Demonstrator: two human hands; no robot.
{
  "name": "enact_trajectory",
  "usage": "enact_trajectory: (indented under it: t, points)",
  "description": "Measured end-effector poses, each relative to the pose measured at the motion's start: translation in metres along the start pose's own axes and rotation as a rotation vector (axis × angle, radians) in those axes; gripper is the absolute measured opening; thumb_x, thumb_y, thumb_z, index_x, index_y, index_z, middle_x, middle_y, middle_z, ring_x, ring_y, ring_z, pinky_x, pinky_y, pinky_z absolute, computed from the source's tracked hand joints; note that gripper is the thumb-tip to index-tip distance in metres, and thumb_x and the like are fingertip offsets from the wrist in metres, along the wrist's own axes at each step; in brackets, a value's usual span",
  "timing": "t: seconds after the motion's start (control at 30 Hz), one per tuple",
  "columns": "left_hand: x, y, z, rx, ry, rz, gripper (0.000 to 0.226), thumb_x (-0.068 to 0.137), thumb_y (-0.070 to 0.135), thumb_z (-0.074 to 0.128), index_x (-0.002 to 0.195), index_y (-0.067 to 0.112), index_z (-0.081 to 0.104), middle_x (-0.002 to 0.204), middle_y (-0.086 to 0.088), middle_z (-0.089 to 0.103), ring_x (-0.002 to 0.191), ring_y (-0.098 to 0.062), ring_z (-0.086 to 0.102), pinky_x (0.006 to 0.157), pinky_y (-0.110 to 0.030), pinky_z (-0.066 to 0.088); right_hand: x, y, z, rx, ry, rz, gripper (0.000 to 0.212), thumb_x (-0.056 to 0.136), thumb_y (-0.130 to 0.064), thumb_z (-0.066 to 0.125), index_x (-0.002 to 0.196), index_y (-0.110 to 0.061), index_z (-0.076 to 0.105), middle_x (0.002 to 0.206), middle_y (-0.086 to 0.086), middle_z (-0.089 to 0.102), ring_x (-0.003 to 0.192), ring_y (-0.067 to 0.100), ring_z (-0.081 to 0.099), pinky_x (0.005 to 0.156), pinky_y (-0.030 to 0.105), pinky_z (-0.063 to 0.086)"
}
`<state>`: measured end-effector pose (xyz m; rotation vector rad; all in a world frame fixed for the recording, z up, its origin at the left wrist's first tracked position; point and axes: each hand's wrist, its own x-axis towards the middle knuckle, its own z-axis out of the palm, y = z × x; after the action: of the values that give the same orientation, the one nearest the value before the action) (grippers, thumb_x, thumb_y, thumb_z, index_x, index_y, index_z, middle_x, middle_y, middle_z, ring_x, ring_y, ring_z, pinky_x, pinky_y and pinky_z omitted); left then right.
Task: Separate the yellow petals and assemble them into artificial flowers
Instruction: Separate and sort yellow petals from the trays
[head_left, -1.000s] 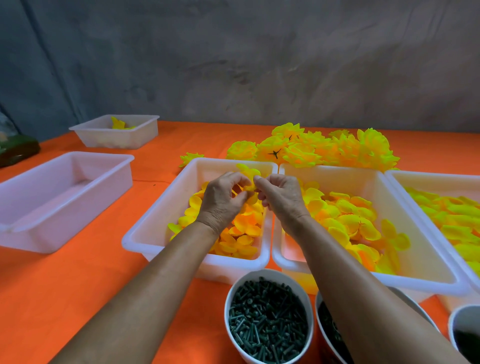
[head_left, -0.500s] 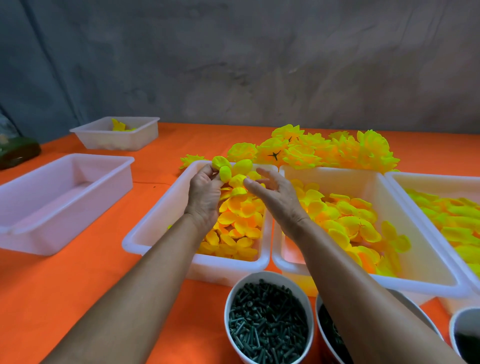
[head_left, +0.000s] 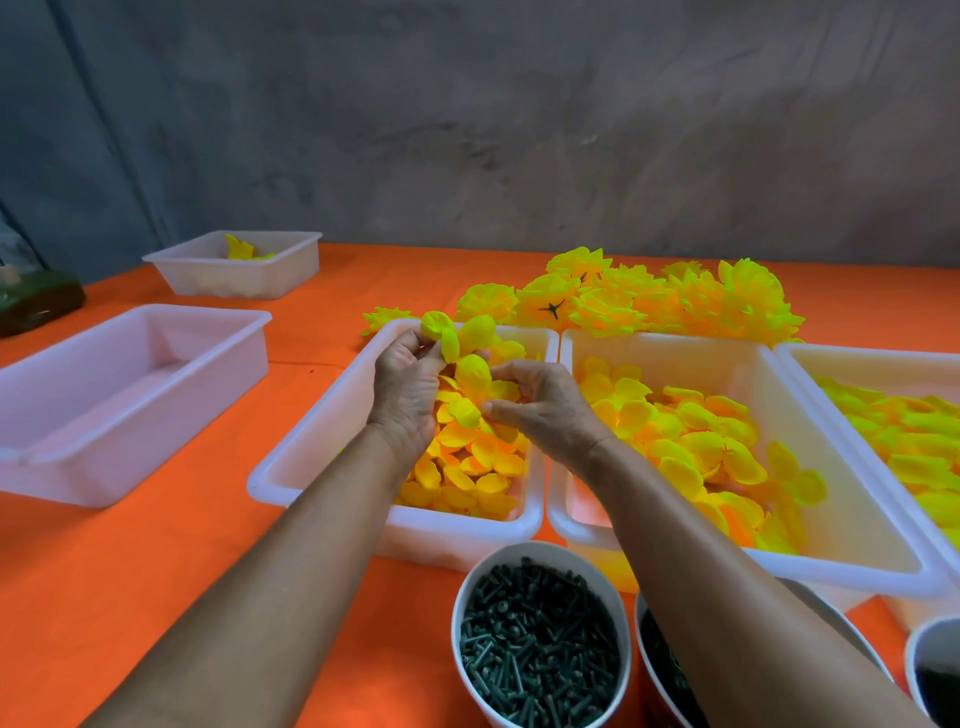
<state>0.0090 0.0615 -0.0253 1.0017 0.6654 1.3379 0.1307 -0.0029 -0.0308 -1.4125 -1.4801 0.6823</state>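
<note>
A cluster of yellow petals (head_left: 470, 353) is held up over the far end of the middle-left white tray (head_left: 311, 452), which sits toward the near edge of the orange tabletop (head_left: 156, 561). The top of the cluster is pinched by the left hand (head_left: 408, 387), fingers curled round it. The lower petals are pinched by the right hand (head_left: 545, 408) between thumb and curled fingers. The two hands are seen close together, nearly touching through the petals.

More loose yellow-orange petals are piled in that tray beneath the hands. A second white tray (head_left: 841, 519) of petals is set just beside it on the right, sides touching, and a third petal tray (head_left: 883, 364) is cut off by the right edge. Finished yellow flowers (head_left: 649, 301) are heaped behind the trays toward the far edge. A white cup of dark green stem pieces (head_left: 540, 644) stands at the near edge, between the forearms, with two more cups partly seen to its right. An empty-looking white tray (head_left: 130, 395) is placed near the left edge, and a smaller tray (head_left: 234, 270) holding a few yellow bits is seen at the far left corner.
</note>
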Motion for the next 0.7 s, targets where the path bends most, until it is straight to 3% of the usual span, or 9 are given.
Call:
enact_trajectory:
  t: [0.2,0.43,0.57,0.63,0.7]
  points:
    - [0.0014,-0.0014,-0.0029,0.071,0.103,0.082,0.017,0.086,-0.007,0.059,0.081,0.009,0.063,0.063,-0.003,0.071,0.055,-0.017,0.069,0.046,-0.022,0.051,0.0014,-0.0026,0.0057,-0.186,0.076,0.04,0.024,0.073,-0.011,0.069,0.096,-0.013,0.071,0.092,0.009,0.068,0.083,0.028,0.063,0.076,0.045,0.054]
    - [-0.0018,-0.0027,0.0015,0.102,0.08,0.053,0.015,0.085,-0.007,0.059,0.078,0.006,0.06,0.057,-0.001,0.068,0.05,-0.013,0.066,0.044,-0.021,0.05,0.0,-0.0052,0.0058,-0.214,0.077,0.055,0.017,0.071,-0.01,0.069,0.088,-0.013,0.069,0.076,0.007,0.061,0.069,0.021,0.054,0.064,0.035,0.047]
    - [-0.0047,-0.0025,0.0036,0.162,-0.045,-0.004,0.019,0.086,0.004,0.057,0.071,0.013,0.063,0.06,-0.001,0.062,0.054,-0.016,0.058,0.051,-0.024,0.047,0.0003,-0.0036,0.0066,-0.245,0.153,0.013,0.016,0.076,-0.011,0.063,0.091,-0.011,0.068,0.083,0.013,0.063,0.069,0.024,0.051,0.065,0.037,0.046]
    - [-0.007,-0.0031,0.0046,0.253,-0.077,0.016,0.009,0.086,0.016,0.063,0.08,0.011,0.065,0.071,-0.004,0.061,0.064,-0.017,0.053,0.063,-0.029,0.045,0.0014,-0.0024,0.0065,-0.301,0.2,0.009,0.018,0.078,-0.011,0.062,0.095,-0.01,0.067,0.09,0.015,0.065,0.074,0.025,0.052,0.07,0.039,0.047]
    - [-0.0083,-0.0047,0.003,0.307,-0.074,0.039,0.014,0.081,0.013,0.071,0.092,0.005,0.064,0.08,-0.009,0.063,0.071,-0.02,0.056,0.069,-0.032,0.047,0.0018,-0.002,0.0062,-0.325,0.214,0.004,0.019,0.078,-0.013,0.063,0.096,-0.01,0.067,0.095,0.015,0.067,0.082,0.029,0.058,0.075,0.041,0.05]
